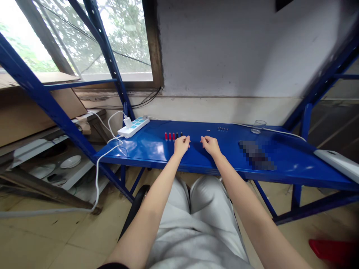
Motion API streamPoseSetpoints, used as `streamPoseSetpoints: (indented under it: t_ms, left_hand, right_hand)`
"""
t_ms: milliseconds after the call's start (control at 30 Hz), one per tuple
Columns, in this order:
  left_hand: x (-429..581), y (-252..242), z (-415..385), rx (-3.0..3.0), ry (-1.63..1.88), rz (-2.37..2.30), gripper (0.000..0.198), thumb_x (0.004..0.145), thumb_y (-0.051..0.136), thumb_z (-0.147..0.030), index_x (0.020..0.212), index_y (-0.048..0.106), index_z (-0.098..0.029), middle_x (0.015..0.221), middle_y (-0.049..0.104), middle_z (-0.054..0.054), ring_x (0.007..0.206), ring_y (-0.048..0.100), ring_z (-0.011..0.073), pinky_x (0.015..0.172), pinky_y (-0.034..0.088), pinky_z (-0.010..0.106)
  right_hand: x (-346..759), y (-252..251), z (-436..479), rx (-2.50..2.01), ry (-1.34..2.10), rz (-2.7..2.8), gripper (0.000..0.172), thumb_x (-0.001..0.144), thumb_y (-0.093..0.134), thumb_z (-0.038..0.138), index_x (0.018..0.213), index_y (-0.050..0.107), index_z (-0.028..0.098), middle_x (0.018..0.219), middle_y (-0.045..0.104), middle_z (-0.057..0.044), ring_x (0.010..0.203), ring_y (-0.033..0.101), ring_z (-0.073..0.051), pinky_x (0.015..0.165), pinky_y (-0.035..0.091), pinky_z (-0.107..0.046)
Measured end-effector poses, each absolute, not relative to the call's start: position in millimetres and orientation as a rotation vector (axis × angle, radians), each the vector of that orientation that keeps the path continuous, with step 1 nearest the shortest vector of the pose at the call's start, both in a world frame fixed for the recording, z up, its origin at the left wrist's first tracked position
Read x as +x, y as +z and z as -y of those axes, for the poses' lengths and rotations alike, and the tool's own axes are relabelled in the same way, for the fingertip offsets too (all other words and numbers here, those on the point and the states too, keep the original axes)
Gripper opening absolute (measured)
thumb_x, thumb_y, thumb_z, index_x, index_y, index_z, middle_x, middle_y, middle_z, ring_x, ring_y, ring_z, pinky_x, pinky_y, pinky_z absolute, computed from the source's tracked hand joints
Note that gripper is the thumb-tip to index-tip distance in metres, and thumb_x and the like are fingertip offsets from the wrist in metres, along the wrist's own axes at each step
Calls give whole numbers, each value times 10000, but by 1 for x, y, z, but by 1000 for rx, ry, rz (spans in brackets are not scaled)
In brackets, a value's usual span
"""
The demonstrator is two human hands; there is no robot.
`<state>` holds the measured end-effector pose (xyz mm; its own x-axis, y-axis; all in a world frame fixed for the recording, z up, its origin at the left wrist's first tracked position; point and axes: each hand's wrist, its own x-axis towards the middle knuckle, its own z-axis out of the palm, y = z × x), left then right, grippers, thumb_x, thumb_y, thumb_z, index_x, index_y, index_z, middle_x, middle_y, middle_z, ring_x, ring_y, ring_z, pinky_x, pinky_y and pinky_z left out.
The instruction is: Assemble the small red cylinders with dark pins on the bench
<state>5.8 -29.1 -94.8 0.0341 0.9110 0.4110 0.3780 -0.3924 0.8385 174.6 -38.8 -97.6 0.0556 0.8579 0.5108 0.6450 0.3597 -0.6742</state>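
Note:
Over the front part of the blue table (pixel 146 147), my left hand (pixel 181 145) is closed, with thumb and fingers together. Whatever it may hold is too small to make out. Right beside it stand three small red cylinders (pixel 169 136) and two black ones (pixel 177 135), lined up in a row. My right hand (pixel 211 145) is a short gap away, its fingers curled in a pinch. Anything between those fingertips cannot be made out. Beyond the right hand lie several tiny metallic pieces (pixel 223 129) in a row, with a single small piece (pixel 208 130) to their left.
A white power strip (pixel 134 127) with a plugged-in charger sits at the table's left end, its cable hanging over the edge. To the right are a clear glass (pixel 258 127), a blurred dark object (pixel 256 155) and a white device (pixel 339 162). Blue posts frame both sides.

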Motion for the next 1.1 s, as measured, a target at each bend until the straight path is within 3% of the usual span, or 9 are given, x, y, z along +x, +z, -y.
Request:
streamPoseSetpoints:
  t_ms: [667,900,1000,1100]
  left_hand:
    - [4,-90,32,1743,1472,-1405,404,838,367,-463,640,566,-173,485,550,-7,484,541,104,516,397,204]
    - [-3,-86,33,1593,1609,-1636,390,900,239,-389,892,574,-189,658,627,34,617,593,136,623,432,232]
    - [0,-85,37,1756,1485,-1758,324,895,286,-323,1068,540,-219,858,664,68,791,622,185,718,432,278]
    - [6,-86,40,1934,1266,-1843,407,885,320,-294,1280,404,-246,945,660,96,832,629,229,733,431,322]
  right_hand:
    - [174,-98,39,-1369,282,1660,425,831,371,498,605,576,202,487,556,-15,499,525,-149,537,378,-260]
    - [174,-98,38,-1360,280,1665,425,835,366,496,597,566,207,497,564,-22,503,524,-153,536,373,-262]
    - [174,-98,38,-1362,277,1664,426,834,365,499,602,569,205,500,563,-21,508,523,-152,536,371,-260]
    - [174,-98,38,-1367,275,1668,427,834,362,500,610,573,205,501,561,-21,510,525,-153,535,371,-260]
